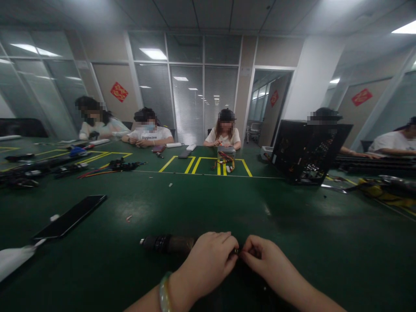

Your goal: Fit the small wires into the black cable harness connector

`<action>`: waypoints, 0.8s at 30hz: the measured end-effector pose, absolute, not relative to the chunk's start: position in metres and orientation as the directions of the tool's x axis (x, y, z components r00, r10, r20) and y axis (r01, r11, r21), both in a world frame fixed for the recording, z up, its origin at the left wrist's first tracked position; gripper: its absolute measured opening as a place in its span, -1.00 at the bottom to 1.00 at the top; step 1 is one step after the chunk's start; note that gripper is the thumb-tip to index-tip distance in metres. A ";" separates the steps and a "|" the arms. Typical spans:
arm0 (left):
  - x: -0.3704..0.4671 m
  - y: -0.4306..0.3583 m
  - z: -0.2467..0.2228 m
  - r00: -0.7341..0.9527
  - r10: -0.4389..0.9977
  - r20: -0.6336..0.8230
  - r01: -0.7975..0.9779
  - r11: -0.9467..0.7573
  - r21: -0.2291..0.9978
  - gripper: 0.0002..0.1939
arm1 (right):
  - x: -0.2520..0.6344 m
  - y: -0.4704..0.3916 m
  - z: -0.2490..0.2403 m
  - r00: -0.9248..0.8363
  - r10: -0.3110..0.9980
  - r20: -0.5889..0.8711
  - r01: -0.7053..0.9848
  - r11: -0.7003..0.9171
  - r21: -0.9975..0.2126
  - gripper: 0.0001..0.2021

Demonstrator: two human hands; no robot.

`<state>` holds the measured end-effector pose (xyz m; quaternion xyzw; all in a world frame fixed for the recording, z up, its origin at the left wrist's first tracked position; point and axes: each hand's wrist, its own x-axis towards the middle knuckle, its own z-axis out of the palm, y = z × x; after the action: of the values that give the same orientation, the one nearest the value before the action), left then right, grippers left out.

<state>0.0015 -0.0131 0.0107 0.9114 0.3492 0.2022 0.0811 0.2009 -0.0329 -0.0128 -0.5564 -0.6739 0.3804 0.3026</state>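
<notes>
Low in the middle of the head view, my left hand (212, 255) is closed, its thumb and fingers pinching a small dark part (236, 251) with a brassy glint. My right hand (263, 258) comes in from the other side, thumb and forefinger pressed together at the same part. What else the right fingers hold is hidden. Behind the left hand lies a dark cylindrical tool (169, 243) with a ringed collar and a bright metal tip pointing left. Its other end disappears behind my knuckles, and I cannot tell whether the hand touches it.
On the left lies a black phone (73, 216) with a white cable. Cable bundles (121, 165) spread beyond it. A black computer case (305, 151) stands at right. Several people sit across the green table (201, 199), one behind a power supply (226, 151) with coloured wires.
</notes>
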 end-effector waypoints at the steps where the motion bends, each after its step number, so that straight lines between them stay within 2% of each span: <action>1: 0.001 -0.014 0.011 0.668 0.676 0.311 0.610 -0.737 0.290 -0.89 | 0.201 -0.033 -0.012 -0.203 0.979 -0.008 0.522 0.101 -0.847 -0.92; 10: -0.001 -0.014 0.013 0.641 0.688 0.341 0.589 -0.726 0.357 -0.86 | 0.201 -0.033 -0.009 -0.216 0.976 0.006 0.531 0.123 -0.838 -0.93; 17: -0.002 -0.012 0.009 0.672 0.641 0.371 0.545 -0.767 0.338 -0.89 | 0.202 -0.032 -0.011 -0.216 0.976 -0.005 0.513 0.108 -0.852 -0.93; 24: -0.001 -0.012 0.010 0.662 0.662 0.352 0.567 -0.749 0.342 -0.90 | 0.204 -0.031 -0.010 -0.221 0.975 -0.017 0.501 0.098 -0.860 -0.92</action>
<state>-0.0014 -0.0121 0.0100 0.9059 0.3392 0.2325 0.1018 0.2038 -0.0307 -0.0103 -0.5457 -0.6761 0.3913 0.3033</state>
